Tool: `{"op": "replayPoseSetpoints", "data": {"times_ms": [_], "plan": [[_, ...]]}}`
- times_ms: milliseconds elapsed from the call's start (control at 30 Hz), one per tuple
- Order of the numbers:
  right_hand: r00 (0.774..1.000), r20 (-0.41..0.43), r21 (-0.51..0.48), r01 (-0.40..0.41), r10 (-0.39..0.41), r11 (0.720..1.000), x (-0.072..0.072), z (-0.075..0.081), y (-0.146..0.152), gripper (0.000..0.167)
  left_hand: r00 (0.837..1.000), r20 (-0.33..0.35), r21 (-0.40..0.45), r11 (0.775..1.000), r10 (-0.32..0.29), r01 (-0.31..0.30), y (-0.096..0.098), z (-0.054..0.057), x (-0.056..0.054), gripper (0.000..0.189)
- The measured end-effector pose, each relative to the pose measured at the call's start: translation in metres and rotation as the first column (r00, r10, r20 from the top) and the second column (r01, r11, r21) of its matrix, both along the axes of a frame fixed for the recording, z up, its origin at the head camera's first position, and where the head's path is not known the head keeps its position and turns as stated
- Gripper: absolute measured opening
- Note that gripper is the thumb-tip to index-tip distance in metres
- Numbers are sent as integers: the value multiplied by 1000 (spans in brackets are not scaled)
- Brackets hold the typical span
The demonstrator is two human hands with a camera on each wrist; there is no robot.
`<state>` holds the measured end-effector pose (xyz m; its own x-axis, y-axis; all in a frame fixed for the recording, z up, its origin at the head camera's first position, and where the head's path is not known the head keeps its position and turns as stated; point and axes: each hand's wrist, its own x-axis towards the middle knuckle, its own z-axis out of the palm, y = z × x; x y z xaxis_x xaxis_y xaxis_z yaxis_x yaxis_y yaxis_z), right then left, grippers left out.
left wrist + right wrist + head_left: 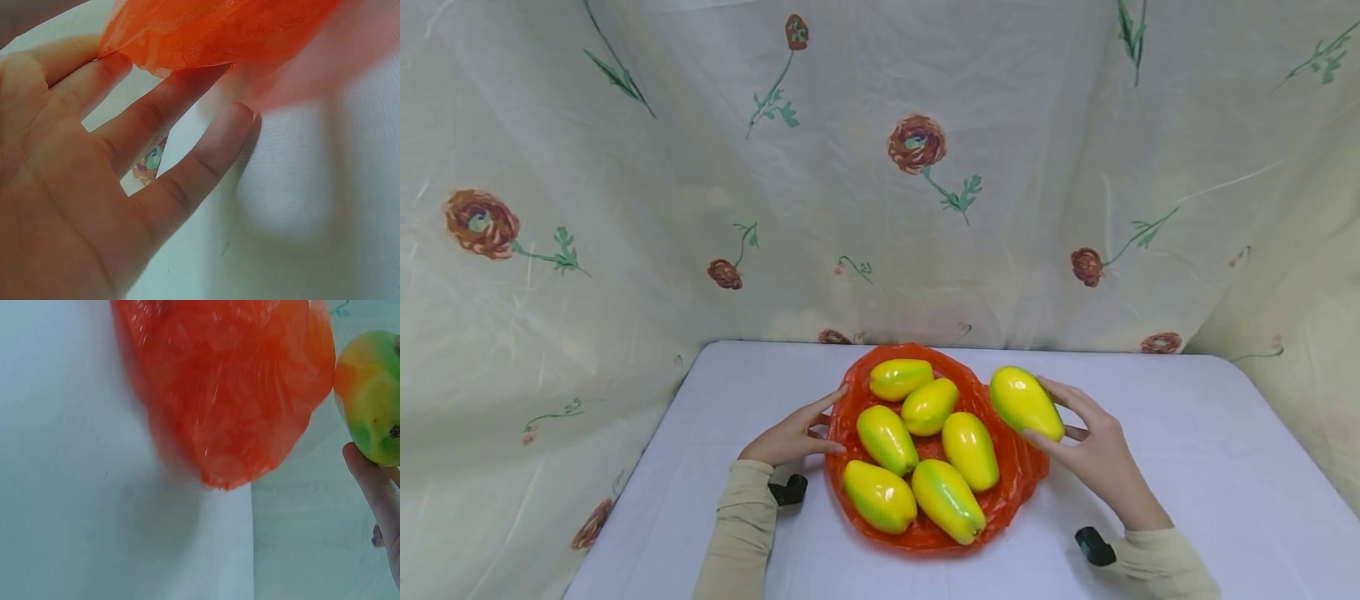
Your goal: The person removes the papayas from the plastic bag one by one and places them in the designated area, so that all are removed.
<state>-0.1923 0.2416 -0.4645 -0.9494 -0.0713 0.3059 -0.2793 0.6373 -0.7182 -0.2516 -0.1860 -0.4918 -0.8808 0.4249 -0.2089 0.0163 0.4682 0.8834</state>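
My right hand [1101,454] holds a glossy yellow-green mango [1026,402] between thumb and fingers, raised over the right rim of a red plastic bag [1018,471]. In the right wrist view, the dark stem spot of this mango [369,400] shows at the right edge, beside the red plastic. Several similar mangoes [886,439] lie inside the round, spread-open bag. At its left side, my left hand [790,437] touches the rim with fingers extended. In the left wrist view, the fingertips [234,125] are spread along the thin red plastic's edge.
The bag rests on a table with a white cover [1180,433]. Behind and to the sides hangs a pale curtain [1000,250] with a flower print. A black wrist device [1095,547] sits by the right sleeve, another black device [788,490] by the left.
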Motion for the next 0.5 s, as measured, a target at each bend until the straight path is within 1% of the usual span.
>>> {"op": "replayPoseSetpoints", "data": {"times_ms": [200,267,500], "plan": [[999,-27,13,33,-33,999,0,-9,16,75,1000,-1,-10,1000,-3,3,0,0,0,88],[999,-27,17,44,-43,999,0,-12,21,76,1000,2,-12,1000,5,-5,0,0,0,88],[997,21,24,75,-75,997,1,-20,34,79,1000,6,-12,1000,16,-16,0,-1,-1,88]]}}
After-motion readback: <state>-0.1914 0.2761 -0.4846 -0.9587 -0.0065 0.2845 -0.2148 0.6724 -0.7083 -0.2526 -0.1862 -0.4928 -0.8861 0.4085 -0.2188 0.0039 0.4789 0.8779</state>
